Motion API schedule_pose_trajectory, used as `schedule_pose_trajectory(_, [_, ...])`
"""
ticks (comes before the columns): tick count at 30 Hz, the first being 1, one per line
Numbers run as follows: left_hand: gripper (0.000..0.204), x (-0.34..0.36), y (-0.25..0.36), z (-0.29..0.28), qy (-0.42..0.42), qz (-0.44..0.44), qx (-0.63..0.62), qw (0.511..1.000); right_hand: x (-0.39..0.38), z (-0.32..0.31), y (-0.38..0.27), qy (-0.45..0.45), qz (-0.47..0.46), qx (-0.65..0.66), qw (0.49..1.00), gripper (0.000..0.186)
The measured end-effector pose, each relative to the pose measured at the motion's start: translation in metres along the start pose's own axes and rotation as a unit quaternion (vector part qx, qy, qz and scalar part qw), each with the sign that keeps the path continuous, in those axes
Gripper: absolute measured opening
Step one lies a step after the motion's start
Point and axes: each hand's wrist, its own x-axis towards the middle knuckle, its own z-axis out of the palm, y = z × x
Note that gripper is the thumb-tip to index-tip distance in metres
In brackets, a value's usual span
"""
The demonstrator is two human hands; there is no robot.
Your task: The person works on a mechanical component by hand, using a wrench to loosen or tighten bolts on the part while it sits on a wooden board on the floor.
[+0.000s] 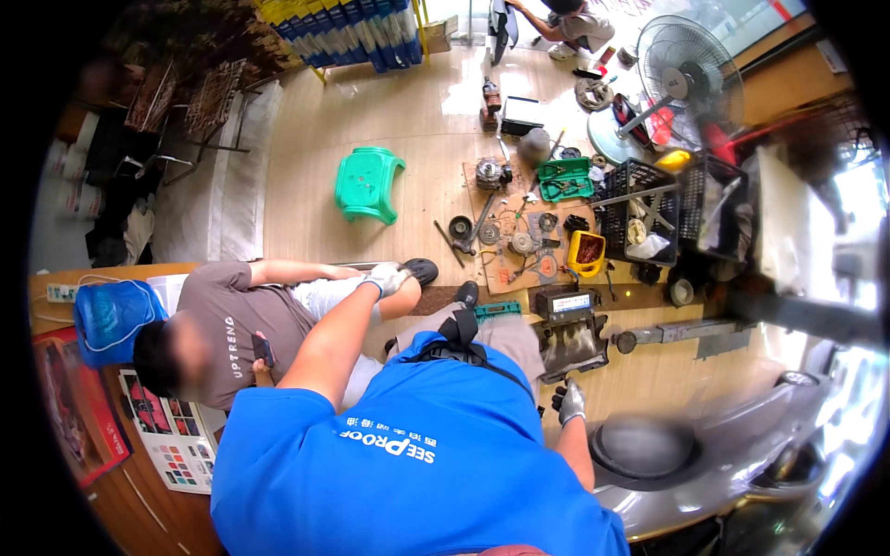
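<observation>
My left hand (384, 278), in a pale grey work glove, is raised forward beside a seated person's knee, fingers loosely bent and apart; whether it touches the leg I cannot tell. My right hand (570, 404), in a grey and black glove, hangs low at my right side, open, beside a dark metal part (579, 345) on the floor and a grey car body (723, 431). Ahead lies a cardboard sheet (510, 269) with dismantled round metal parts (520, 243), tools, a yellow container (586, 252) and an open green toolbox (563, 181).
At left a seated person (218, 338) holds a phone; a blue bucket (111, 315) is behind them. A green stool (364, 181) stands ahead. Black crates (640, 176), a fan (677, 83) and a metal jack (658, 334) are at right. Another person (575, 28) crouches at the back.
</observation>
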Motion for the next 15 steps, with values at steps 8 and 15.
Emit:
schedule_pose_trajectory(8, [0.037,0.023,-0.067,-0.036,0.057,-0.099,-0.125,0.986,0.030,0.065,-0.109,-0.029,0.016,-0.265,0.964,0.040])
schedule_pose_trajectory(15, [0.036,0.054,-0.184,0.033,0.136,-0.186,-0.499,0.835,0.074,0.181,-0.213,-0.082,-0.015,-0.310,0.947,0.041])
